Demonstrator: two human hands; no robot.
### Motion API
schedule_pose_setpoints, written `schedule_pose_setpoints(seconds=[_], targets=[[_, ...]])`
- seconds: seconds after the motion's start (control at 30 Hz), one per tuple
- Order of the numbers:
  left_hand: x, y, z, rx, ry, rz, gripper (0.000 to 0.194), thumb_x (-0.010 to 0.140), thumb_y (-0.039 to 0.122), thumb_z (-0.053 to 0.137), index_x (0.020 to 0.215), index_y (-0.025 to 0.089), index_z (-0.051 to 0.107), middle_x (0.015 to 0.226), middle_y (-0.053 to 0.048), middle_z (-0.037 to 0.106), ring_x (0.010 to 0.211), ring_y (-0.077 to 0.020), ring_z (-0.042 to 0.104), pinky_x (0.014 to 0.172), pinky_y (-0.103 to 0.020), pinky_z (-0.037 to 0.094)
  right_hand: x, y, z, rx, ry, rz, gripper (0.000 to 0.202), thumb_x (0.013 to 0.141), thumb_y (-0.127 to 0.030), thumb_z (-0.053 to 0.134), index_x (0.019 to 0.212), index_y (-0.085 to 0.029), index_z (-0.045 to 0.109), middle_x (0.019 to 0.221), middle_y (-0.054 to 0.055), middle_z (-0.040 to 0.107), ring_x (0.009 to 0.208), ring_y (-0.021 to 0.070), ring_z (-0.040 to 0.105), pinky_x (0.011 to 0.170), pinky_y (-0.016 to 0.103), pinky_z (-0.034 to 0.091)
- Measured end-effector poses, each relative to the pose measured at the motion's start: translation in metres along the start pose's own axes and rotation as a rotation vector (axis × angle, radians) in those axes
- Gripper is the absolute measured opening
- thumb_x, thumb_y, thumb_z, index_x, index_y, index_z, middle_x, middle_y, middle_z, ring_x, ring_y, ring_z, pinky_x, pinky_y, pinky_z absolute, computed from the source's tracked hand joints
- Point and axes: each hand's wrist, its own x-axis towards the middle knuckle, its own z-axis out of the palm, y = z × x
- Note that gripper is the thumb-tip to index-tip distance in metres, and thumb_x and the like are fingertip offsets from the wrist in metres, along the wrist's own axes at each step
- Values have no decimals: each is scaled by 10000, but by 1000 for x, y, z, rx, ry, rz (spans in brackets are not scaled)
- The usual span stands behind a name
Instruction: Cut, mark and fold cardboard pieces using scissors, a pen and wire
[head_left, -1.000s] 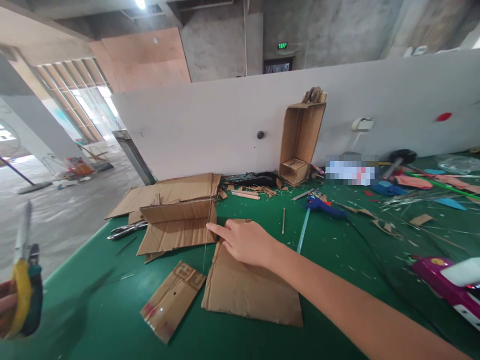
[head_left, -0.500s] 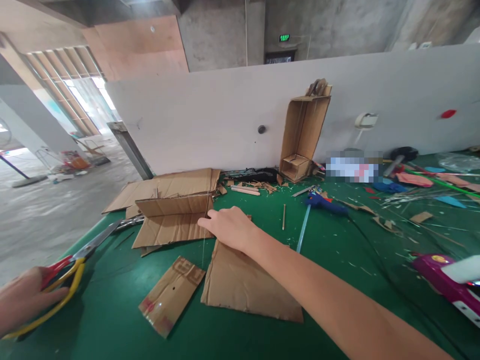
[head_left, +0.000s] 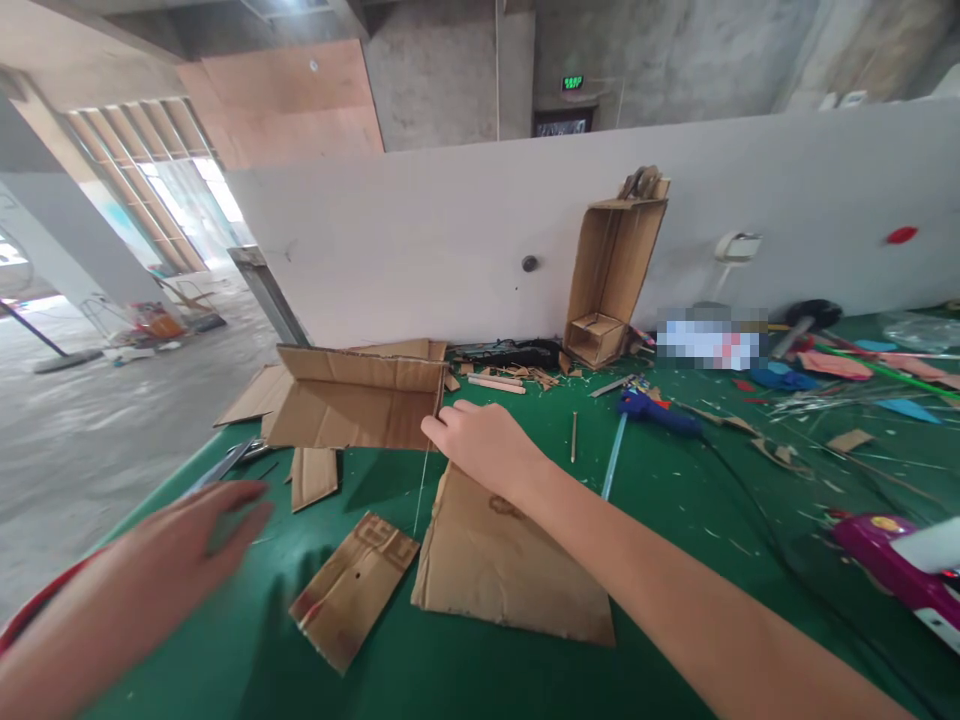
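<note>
My right hand [head_left: 484, 445] pinches the right edge of a creased cardboard piece [head_left: 352, 410], which is lifted and tilted, one flap standing up. A thin pale strand hangs below these fingers. My left hand [head_left: 199, 545], blurred by motion, reaches over the table's left side with fingers apart and nothing in them. Behind and under it lie scissors [head_left: 225, 465], mostly hidden; a red handle shows by the wrist. A larger flat cardboard sheet [head_left: 510, 570] lies below my right forearm. Left of it rests a small cardboard rectangle [head_left: 356, 590] with a hole.
A tall open cardboard box [head_left: 615, 280] stands against the white partition [head_left: 412, 240]. On the green table [head_left: 225, 640] lie a blue glue gun [head_left: 660, 412] with its cord, a wooden stick [head_left: 574, 437], cardboard scraps and a purple-and-white device [head_left: 892, 560] at right.
My left hand has let go of the scissors and moved right, toward the cardboard. My right hand has raised the creased cardboard, uncovering a small scrap beneath.
</note>
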Motion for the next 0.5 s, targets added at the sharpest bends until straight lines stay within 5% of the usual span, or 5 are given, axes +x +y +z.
schedule_pose_setpoints(seconds=[0.13, 0.23, 0.37, 0.5], targets=[[15, 75, 65, 116, -166, 140, 424, 801, 591, 458, 1088, 296, 560, 1102, -5, 664, 975, -251, 623, 851, -370, 466, 0, 3, -12, -31, 21, 52, 218, 860, -20, 433, 1006, -137, 544, 897, 103, 649, 853, 214, 570, 532, 267, 385], [28, 107, 101, 150, -209, 213, 408, 811, 498, 471, 1101, 221, 552, 974, -62, 682, 913, -263, 632, 723, -336, 458, 2, 13, -21, -61, 53, 142, 214, 877, -45, 412, 1013, -137, 548, 911, 110, 655, 865, 217, 568, 565, 273, 395], [47, 116, 119, 166, -248, 252, 237, 863, 355, 394, 932, 243, 592, 842, -32, 688, 786, -224, 634, 573, -276, 382, -1, 37, -24, -90, 97, 283, 197, 916, -116, 394, 1020, -160, 555, 898, 88, 669, 834, 203, 590, 563, 265, 388], [59, 111, 119, 203, -237, 233, 300, 898, 287, 321, 836, 219, 607, 878, -57, 694, 799, -213, 637, 625, -283, 403, -9, 63, -15, -112, 114, 433, 185, 924, -178, 415, 1028, -168, 568, 881, 83, 682, 807, 207, 621, 568, 266, 394]])
